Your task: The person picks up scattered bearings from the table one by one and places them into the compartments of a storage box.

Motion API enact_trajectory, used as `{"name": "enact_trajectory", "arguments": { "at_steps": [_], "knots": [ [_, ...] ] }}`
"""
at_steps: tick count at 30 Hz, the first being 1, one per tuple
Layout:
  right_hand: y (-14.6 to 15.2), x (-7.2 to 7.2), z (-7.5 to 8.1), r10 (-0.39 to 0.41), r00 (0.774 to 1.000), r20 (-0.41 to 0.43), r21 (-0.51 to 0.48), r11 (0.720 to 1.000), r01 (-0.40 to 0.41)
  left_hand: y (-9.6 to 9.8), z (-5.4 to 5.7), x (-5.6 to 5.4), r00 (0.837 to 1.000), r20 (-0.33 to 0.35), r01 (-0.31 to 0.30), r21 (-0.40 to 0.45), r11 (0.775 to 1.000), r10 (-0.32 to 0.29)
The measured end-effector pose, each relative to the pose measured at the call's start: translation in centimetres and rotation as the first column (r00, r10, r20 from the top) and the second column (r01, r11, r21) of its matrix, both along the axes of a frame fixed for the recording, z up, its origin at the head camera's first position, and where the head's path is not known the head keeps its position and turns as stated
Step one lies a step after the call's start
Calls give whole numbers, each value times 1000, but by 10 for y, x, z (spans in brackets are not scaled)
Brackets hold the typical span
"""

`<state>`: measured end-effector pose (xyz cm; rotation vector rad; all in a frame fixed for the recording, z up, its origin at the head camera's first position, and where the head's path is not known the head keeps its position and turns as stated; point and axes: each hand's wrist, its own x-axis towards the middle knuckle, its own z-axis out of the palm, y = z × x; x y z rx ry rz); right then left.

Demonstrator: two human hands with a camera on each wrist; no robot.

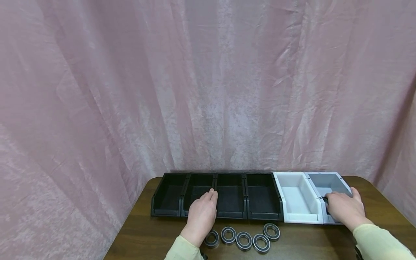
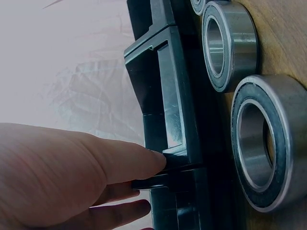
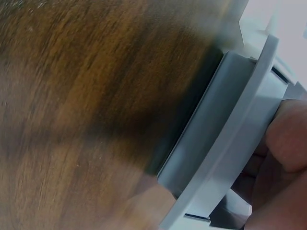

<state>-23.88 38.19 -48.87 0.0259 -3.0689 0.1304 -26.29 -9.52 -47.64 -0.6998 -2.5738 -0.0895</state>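
My left hand (image 1: 200,216) reaches over the front of the second black bin (image 1: 169,212) from the left. Its fingers are extended. In the left wrist view the thumb (image 2: 139,160) touches the bin's front edge near a divider. Several metal ball bearings (image 1: 244,241) lie on the table beside that hand; one large bearing (image 2: 261,143) shows close by in the left wrist view. My right hand (image 1: 346,208) is lowered into the grey bin (image 1: 328,178) at the far right. A small dark shape (image 1: 325,199) shows by its fingers, which are mostly hidden; whether they hold it is unclear.
Other black bins (image 1: 263,213) and one white bin (image 1: 297,196) stand joined in the same row. They sit on a brown wooden table (image 1: 139,231). A pink curtain (image 1: 208,90) hangs right behind the row.
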Motion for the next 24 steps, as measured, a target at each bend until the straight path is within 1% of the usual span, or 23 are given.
{"name": "enact_trajectory", "arguments": {
  "at_steps": [6, 13, 15, 20, 24],
  "knots": [
    [3, 0, -3, 17, 999, -28, 10, 1000, -16, 0, 1, 1, 1000, -4, 2, -1, 1000, -2],
    [4, -1, -3, -4, 1000, -10, 10, 1000, 5, 1, 2, 0, 1000, -8, 12, 5, 1000, -12],
    [4, -1, -3, -1, 999, -32, 15, 1000, 1, 0, 1, -1, 1000, -14, 16, 4, 1000, -15],
    [3, 3, -3, 32, 992, -125, 24, 999, -29, 0, -1, -2, 1000, -14, 9, -2, 1000, -9],
    [3, 8, -3, 41, 984, -176, -5, 999, -43, 0, -2, 0, 1000, 4, -1, -5, 1000, 1]
  ]
}}
